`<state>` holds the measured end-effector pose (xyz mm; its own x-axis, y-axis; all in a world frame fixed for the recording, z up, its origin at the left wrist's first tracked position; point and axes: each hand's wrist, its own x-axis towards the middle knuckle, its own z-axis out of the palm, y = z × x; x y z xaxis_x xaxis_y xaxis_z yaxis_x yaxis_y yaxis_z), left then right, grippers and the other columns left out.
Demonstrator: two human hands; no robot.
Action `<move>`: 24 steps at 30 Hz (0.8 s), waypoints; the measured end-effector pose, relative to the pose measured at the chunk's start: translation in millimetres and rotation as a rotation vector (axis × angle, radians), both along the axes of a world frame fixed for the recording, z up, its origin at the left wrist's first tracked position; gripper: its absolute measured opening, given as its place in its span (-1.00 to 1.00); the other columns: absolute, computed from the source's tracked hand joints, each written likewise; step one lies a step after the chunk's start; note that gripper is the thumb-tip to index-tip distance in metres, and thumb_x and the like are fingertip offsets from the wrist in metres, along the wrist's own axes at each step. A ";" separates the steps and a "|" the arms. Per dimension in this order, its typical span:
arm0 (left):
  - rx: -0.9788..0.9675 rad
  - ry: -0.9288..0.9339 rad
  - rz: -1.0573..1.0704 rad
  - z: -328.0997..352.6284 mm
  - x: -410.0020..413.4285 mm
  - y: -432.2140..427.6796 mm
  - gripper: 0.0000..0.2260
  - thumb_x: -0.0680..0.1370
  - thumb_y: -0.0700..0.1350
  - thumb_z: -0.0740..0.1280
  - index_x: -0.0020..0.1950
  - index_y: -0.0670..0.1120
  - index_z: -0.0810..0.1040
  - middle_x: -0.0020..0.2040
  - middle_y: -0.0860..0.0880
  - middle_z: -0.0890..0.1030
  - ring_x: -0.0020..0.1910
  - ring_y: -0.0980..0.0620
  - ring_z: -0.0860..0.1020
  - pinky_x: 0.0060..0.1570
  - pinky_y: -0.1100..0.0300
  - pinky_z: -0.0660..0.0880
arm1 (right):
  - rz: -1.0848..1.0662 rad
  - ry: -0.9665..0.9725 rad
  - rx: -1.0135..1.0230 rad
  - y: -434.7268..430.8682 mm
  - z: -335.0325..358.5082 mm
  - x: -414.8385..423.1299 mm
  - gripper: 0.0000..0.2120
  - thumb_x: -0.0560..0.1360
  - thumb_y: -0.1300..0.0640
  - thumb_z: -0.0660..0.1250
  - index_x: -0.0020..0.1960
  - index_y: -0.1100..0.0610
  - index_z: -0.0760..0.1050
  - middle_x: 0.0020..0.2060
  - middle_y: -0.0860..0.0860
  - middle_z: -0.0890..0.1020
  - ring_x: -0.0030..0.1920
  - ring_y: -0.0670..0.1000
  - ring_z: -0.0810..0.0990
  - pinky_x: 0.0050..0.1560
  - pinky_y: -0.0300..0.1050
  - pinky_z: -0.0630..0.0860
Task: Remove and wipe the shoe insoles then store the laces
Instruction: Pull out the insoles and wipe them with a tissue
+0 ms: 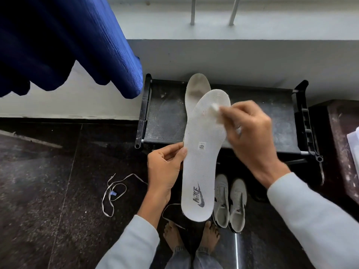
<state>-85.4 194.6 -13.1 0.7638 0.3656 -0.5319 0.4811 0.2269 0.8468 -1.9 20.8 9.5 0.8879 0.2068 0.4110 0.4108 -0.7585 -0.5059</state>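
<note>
Dark speckled floor [48, 162], black rack [262, 121] against pale wall. 1 white insole [202, 152], held upright over rack: left hand [165, 171] pinching its edge, right hand [250, 133] pressing white cloth [214, 108] to its toe. 2nd insole [195, 88] lying on rack. 2 shoes [230, 202] below; lace [113, 191] loose on floor, left.

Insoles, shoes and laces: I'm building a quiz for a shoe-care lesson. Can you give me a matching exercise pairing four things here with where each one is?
Things:
1. logo insole
2. second insole
3. pair of shoes
4. loose lace

Places:
A. floor, left of the left hand
B. lying on the black rack
C. floor, below the rack
D. held up, wiped by the right hand

Pairs: 1-D, 2-B, 3-C, 4-A
</note>
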 end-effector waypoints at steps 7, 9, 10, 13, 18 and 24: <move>0.019 -0.012 -0.052 3.0 -4.0 -1.4 -0.83 0.50 -0.30 0.46 0.09 -0.20 0.69 -0.04 -0.13 0.75 -0.01 -0.10 0.72 0.12 -0.05 0.63 | 0.282 0.106 -0.131 3.1 -12.9 -23.3 -0.83 0.44 0.30 0.49 0.03 0.19 0.70 -0.12 0.15 0.62 -0.19 0.13 0.58 -0.21 0.00 0.59; 0.017 -0.011 -0.063 3.1 -5.5 -5.0 -0.84 0.50 -0.32 0.45 0.07 -0.19 0.70 -0.05 -0.12 0.75 -0.02 -0.10 0.72 0.10 -0.02 0.64 | 0.072 0.079 -0.080 -15.2 -19.7 -0.5 -0.89 0.50 0.16 0.47 -0.03 0.17 0.71 -0.17 0.13 0.61 -0.21 0.14 0.58 -0.20 0.00 0.56; 0.017 -0.012 -0.072 3.0 -5.9 -7.6 -0.85 0.50 -0.32 0.44 0.04 -0.17 0.70 -0.06 -0.11 0.75 -0.03 -0.08 0.72 0.08 0.02 0.65 | -0.031 0.074 -0.068 -27.6 -21.1 9.4 -0.84 0.53 0.09 0.42 -0.04 0.18 0.71 -0.18 0.13 0.61 -0.21 0.14 0.58 -0.19 -0.01 0.56; 0.032 -0.017 -0.095 2.5 -6.7 -15.9 -0.83 0.50 -0.32 0.45 0.08 -0.21 0.70 -0.05 -0.10 0.75 -0.03 -0.05 0.72 0.06 0.08 0.65 | -0.227 0.027 -0.031 -57.1 -9.3 15.6 -0.78 0.58 0.08 0.37 0.04 0.20 0.70 -0.15 0.13 0.61 -0.19 0.08 0.58 -0.14 -0.15 0.54; 0.014 -0.011 -0.142 1.9 -10.3 -32.6 -0.85 0.51 -0.30 0.45 0.02 -0.12 0.71 -0.09 -0.04 0.75 -0.08 0.06 0.72 -0.01 0.21 0.65 | 0.003 -0.045 -0.016 -39.7 10.0 -40.3 -0.82 0.47 0.31 0.47 0.07 0.20 0.69 -0.12 0.14 0.62 -0.19 0.07 0.59 -0.12 -0.20 0.53; 0.074 -0.006 -0.272 3.8 -28.8 -50.2 -0.86 0.52 -0.25 0.45 0.05 -0.11 0.73 -0.11 0.02 0.76 -0.09 0.06 0.73 -0.04 0.14 0.66 | -0.050 0.110 -0.070 -67.1 -22.3 -49.9 -0.87 0.46 0.29 0.48 0.00 0.23 0.69 -0.13 0.12 0.62 -0.16 0.11 0.60 -0.14 -0.12 0.55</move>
